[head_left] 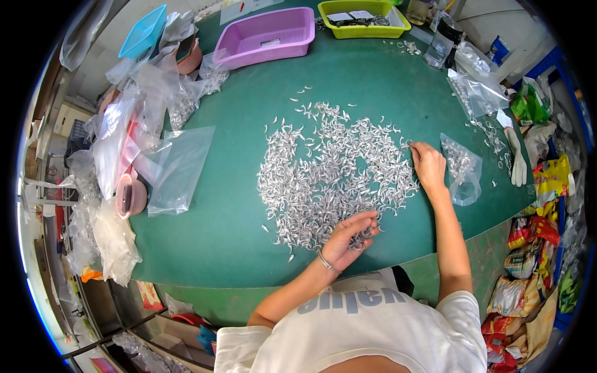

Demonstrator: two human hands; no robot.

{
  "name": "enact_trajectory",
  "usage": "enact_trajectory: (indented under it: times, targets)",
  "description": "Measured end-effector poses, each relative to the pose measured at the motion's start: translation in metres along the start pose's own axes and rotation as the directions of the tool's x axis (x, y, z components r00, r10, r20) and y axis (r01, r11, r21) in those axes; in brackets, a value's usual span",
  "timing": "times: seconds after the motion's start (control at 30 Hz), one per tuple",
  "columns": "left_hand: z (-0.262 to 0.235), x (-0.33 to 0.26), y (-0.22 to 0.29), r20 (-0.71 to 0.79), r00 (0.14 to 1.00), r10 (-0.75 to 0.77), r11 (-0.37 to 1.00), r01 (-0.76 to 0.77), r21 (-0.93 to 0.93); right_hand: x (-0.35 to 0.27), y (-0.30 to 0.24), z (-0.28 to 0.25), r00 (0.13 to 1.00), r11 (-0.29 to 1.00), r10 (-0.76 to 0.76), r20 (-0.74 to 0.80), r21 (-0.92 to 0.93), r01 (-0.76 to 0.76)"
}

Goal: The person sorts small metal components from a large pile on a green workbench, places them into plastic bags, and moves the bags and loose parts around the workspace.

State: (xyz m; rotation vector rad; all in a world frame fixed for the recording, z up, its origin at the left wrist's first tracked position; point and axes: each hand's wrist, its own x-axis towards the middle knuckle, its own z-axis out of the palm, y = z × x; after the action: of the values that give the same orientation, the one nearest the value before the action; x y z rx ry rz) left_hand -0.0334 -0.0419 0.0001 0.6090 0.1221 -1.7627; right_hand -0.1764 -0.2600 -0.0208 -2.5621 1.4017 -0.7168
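A wide heap of small curved silver pieces (336, 168) covers the middle of the green table (242, 105). At the heap's near edge, my left hand (349, 241) is cupped with its fingers curled round several of these pieces. My right hand (429, 165) rests at the heap's right edge, thumb and fingertips drawn together. Whether a piece sits in that pinch is too small to tell. Just right of it lies a clear plastic bag (463, 171) with silver pieces inside.
A purple basket (267, 37) and a yellow-green basket (364, 22) stand at the far edge. Flat clear bags (186, 168) lie at left by a pink container (130, 196). At right are a lidded bottle (443, 43), a white glove (516, 155) and loose rings (494, 137).
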Motion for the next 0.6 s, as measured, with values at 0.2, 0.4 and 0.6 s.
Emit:
enact_trajectory:
  times: [0.2, 0.4, 0.6]
  targets:
    - [0.001, 0.0, 0.003, -0.053, 0.999, -0.003, 0.998, 0.006, 0.061, -0.01, -0.007, -0.009, 0.99, 0.889, 0.102, 0.093, 0.437, -0.133]
    - [0.02, 0.014, 0.007, -0.056, 0.995, 0.087, 0.995, -0.09, -0.054, -0.028, -0.066, -0.062, 0.797, 0.668, -0.33, 0.506, 0.722, -0.181]
    - [0.01, 0.026, 0.002, 0.111, 0.994, 0.011, 1.0, -0.011, 0.005, 0.006, -0.02, -0.018, 0.988, 0.981, 0.088, 0.13, 0.163, -0.108]
